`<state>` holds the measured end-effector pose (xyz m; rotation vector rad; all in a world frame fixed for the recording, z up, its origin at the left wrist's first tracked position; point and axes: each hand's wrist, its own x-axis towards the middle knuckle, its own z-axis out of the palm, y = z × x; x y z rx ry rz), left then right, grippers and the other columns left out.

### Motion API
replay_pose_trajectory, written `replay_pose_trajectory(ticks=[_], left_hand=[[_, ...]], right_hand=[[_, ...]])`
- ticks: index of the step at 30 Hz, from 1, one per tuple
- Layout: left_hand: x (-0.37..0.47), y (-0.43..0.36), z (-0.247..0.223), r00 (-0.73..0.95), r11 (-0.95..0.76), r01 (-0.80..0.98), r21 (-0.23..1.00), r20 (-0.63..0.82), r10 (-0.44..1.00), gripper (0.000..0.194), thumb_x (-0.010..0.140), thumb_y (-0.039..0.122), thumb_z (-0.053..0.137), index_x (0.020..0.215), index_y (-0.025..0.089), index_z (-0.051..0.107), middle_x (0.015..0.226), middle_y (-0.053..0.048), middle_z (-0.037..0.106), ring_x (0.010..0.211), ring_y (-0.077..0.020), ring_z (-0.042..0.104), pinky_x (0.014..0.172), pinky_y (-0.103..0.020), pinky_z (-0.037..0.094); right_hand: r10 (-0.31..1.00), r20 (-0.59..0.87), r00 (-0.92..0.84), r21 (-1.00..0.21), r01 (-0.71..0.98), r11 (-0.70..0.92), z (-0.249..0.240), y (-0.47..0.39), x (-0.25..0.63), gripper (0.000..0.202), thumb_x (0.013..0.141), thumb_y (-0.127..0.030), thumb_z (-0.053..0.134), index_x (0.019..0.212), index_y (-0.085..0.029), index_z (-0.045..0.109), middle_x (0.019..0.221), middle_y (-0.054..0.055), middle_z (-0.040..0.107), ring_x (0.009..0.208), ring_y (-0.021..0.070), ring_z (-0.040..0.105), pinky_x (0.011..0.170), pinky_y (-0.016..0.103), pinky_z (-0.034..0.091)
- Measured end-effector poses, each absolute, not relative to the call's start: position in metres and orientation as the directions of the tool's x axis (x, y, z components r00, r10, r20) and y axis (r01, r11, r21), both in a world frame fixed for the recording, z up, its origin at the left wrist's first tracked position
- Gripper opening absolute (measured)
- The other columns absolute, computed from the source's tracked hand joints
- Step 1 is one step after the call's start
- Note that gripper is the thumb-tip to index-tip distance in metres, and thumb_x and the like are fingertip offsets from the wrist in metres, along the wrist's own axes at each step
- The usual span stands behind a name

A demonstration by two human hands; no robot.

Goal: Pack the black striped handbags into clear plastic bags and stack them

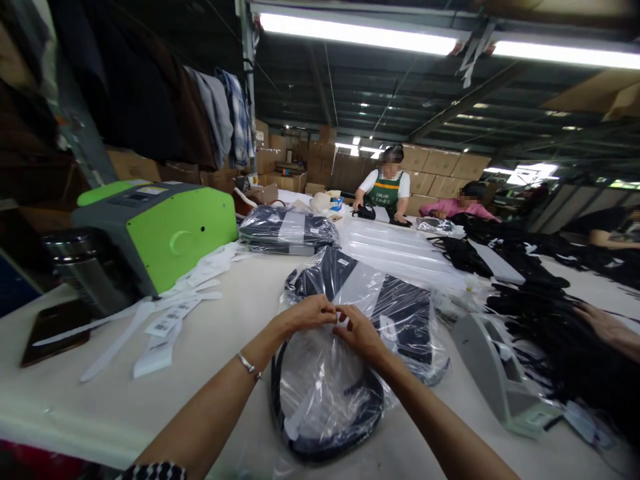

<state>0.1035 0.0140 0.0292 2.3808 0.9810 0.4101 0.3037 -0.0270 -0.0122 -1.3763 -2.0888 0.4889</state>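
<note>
A clear plastic bag (pixel 320 373) lies on the table in front of me. Inside it is a folded dark item (pixel 403 313) with a grey band across it and a dark looped strap (pixel 327 453) at the near end. My left hand (pixel 311 312) is over the middle of the bag, its fingers closed in a pinch on the plastic. Beside it, my right hand (pixel 359 332) has bent fingers, with thumb and index finger apart and the fingertips close to the left ones. The exact contact between the fingertips is too small to make out.
Left stand a green and grey machine (pixel 183 233), paper label strips (pixel 170 320), a thermos (pixel 90 267) and a phone (pixel 55 330). Behind lies a stack of bagged items (pixel 290 230). Right are a grey dispenser (pixel 505 373), black straps (pixel 565 333) and another person's hand (pixel 607 330). Co-workers (pixel 387 190) sit beyond.
</note>
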Motion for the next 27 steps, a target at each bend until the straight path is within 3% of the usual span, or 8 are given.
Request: replay_pose_trajectory(ticks=[5, 8, 11, 16, 19, 21, 24, 27], left_hand=[[0.1, 0.028, 0.02, 0.602, -0.523, 0.667, 0.53, 0.03, 0.798, 0.025, 0.093, 0.022, 0.042, 0.093, 0.017, 0.066, 0.091, -0.003, 0.07, 0.085, -0.0168, 0.064, 0.074, -0.025, 0.047], [0.109, 0.03, 0.012, 0.553, -0.494, 0.746, 0.446, -0.002, 0.833, 0.014, 0.086, 0.021, 0.056, 0.097, 0.019, 0.065, 0.1, -0.005, 0.07, 0.095, -0.0212, 0.065, 0.082, -0.03, 0.049], [0.119, 0.029, 0.008, 0.522, -0.479, 0.8, 0.362, -0.027, 0.852, 0.02, 0.086, 0.025, 0.064, 0.105, 0.02, 0.063, 0.112, -0.008, 0.068, 0.107, -0.0256, 0.062, 0.091, -0.038, 0.049], [0.126, 0.037, 0.012, 0.51, -0.464, 0.839, 0.283, -0.114, 0.853, 0.028, 0.092, 0.035, 0.065, 0.112, 0.016, 0.064, 0.116, -0.008, 0.066, 0.105, -0.0229, 0.063, 0.092, -0.045, 0.053], [0.125, 0.041, 0.013, 0.495, -0.448, 0.853, 0.267, -0.144, 0.857, 0.03, 0.093, 0.037, 0.064, 0.115, 0.016, 0.063, 0.118, -0.008, 0.065, 0.105, -0.0227, 0.064, 0.092, -0.045, 0.054], [0.124, 0.041, 0.014, 0.486, -0.437, 0.86, 0.264, -0.158, 0.86, 0.031, 0.093, 0.038, 0.064, 0.116, 0.017, 0.063, 0.118, -0.008, 0.065, 0.106, -0.0229, 0.064, 0.092, -0.045, 0.054], [0.121, 0.04, 0.018, 0.486, -0.432, 0.861, 0.268, -0.185, 0.854, 0.032, 0.091, 0.04, 0.065, 0.113, 0.016, 0.064, 0.115, -0.009, 0.067, 0.102, -0.0221, 0.065, 0.089, -0.043, 0.054], [0.118, 0.039, 0.021, 0.505, -0.447, 0.852, 0.271, -0.205, 0.838, 0.034, 0.084, 0.043, 0.071, 0.106, 0.017, 0.065, 0.107, -0.008, 0.07, 0.097, -0.0233, 0.067, 0.083, -0.035, 0.053]], right_hand=[[0.926, 0.111, -0.362, -0.525, 0.769, 0.364, -0.01, -0.023, 0.302, 0.009, 0.08, -0.015, 0.072, 0.087, -0.021, 0.073, 0.083, 0.0, 0.061, 0.075, 0.0155, 0.06, 0.075, 0.028, 0.047], [0.899, 0.149, -0.412, -0.455, 0.779, 0.432, 0.0, -0.023, 0.296, 0.008, 0.077, -0.015, 0.076, 0.081, -0.022, 0.073, 0.101, 0.004, 0.065, 0.098, 0.0212, 0.061, 0.089, 0.035, 0.045], [0.815, 0.156, -0.558, -0.356, 0.738, 0.574, 0.015, -0.031, 0.293, 0.009, 0.078, -0.018, 0.077, 0.08, -0.021, 0.069, 0.116, 0.006, 0.067, 0.115, 0.0257, 0.057, 0.101, 0.041, 0.039], [0.833, -0.144, -0.534, -0.428, 0.793, 0.434, 0.039, -0.06, 0.302, 0.006, 0.088, -0.025, 0.063, 0.088, -0.02, 0.065, 0.074, 0.0, 0.069, 0.068, 0.0157, 0.063, 0.065, 0.026, 0.042], [0.84, -0.217, -0.497, -0.455, 0.813, 0.364, 0.048, -0.077, 0.312, 0.013, 0.088, -0.031, 0.064, 0.097, -0.021, 0.065, 0.07, -0.003, 0.067, 0.06, 0.0136, 0.06, 0.058, 0.024, 0.039], [0.842, -0.203, -0.5, -0.377, 0.833, 0.404, 0.05, -0.084, 0.316, 0.022, 0.084, -0.034, 0.07, 0.102, -0.022, 0.068, 0.077, -0.001, 0.07, 0.067, 0.0161, 0.063, 0.062, 0.025, 0.041], [0.824, -0.076, -0.561, -0.182, 0.821, 0.541, 0.045, -0.083, 0.319, 0.04, 0.079, -0.033, 0.076, 0.117, -0.023, 0.068, 0.11, 0.008, 0.071, 0.097, 0.0255, 0.065, 0.083, 0.035, 0.048], [0.755, 0.025, -0.656, -0.076, 0.752, 0.655, 0.033, -0.069, 0.315, 0.06, 0.078, -0.018, 0.071, 0.136, -0.022, 0.057, 0.147, 0.012, 0.052, 0.133, 0.0308, 0.048, 0.109, 0.047, 0.037]])
